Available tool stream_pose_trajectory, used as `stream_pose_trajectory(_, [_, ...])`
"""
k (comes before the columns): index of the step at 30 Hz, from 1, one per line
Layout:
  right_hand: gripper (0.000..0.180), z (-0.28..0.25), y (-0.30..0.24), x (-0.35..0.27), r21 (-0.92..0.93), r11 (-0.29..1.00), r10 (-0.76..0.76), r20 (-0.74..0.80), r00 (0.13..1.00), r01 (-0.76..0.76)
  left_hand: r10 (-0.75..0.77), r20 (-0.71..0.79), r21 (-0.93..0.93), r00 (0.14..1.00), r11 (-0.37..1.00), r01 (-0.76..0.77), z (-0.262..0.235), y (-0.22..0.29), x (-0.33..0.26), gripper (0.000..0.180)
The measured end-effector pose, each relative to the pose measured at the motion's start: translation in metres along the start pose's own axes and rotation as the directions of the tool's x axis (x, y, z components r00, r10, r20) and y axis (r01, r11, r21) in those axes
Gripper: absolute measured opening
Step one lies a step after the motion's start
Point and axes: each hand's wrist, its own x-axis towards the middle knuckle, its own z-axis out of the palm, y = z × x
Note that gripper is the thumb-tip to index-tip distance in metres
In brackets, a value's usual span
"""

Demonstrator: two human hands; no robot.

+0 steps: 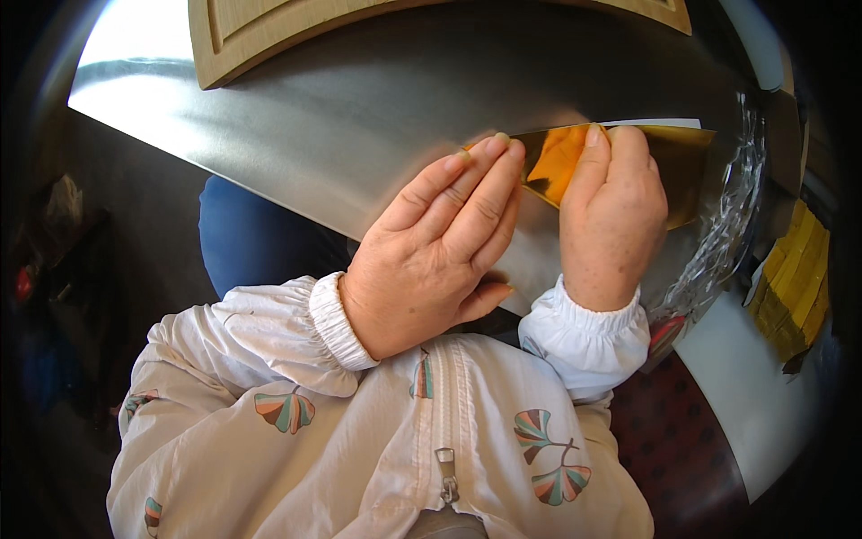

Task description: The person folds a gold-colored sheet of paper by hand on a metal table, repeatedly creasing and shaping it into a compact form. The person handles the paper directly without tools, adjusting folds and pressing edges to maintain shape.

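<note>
While the right hand pinches the gold sheet by its far edge, the left hand sits just left of that grip, fingers extended, tips near the sheet's end, probably for steadying. White strip peeks out right of the grip.

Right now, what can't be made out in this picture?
All in the head view:
- Glossy gold sheet: partly hidden by the bare left hand and bare right hand.
- Right palm: hidden by the back of that hand.
- Pale brown carved wooden panel: cut off by the top edge.
- Small red object: too dark and blurred to identify.
</note>
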Motion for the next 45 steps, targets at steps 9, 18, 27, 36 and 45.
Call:
stream_pose_trajectory(9, [0.016,-0.019,0.012,0.004,0.477,0.847,0.168,0.175,0.970,-0.233,0.023,0.015,0.040,1.000,0.999,-0.023,-0.002,-0.003,0.001,0.074])
stream_pose_trajectory(18, [0.014,-0.012,0.013,0.004,0.384,0.900,0.178,0.113,0.978,-0.208,-0.022,-0.016,-0.028,1.000,0.999,0.021,0.000,0.000,0.004,0.081])
stream_pose_trajectory(27, [0.013,-0.010,0.014,0.003,0.364,0.906,0.183,0.126,0.975,-0.217,0.034,-0.025,0.112,0.999,0.993,-0.031,-0.008,0.009,0.023,0.074])
stream_pose_trajectory(36, [0.017,-0.014,0.020,-0.001,0.438,0.873,0.172,0.132,0.976,-0.214,0.179,-0.081,-0.134,0.980,0.973,-0.189,0.010,-0.007,0.037,0.100])
stream_pose_trajectory(45, [0.017,-0.011,0.067,-0.045,0.442,0.887,0.152,-0.011,0.988,-0.132,0.245,-0.110,0.049,0.963,0.969,-0.241,0.019,-0.009,0.037,0.096])
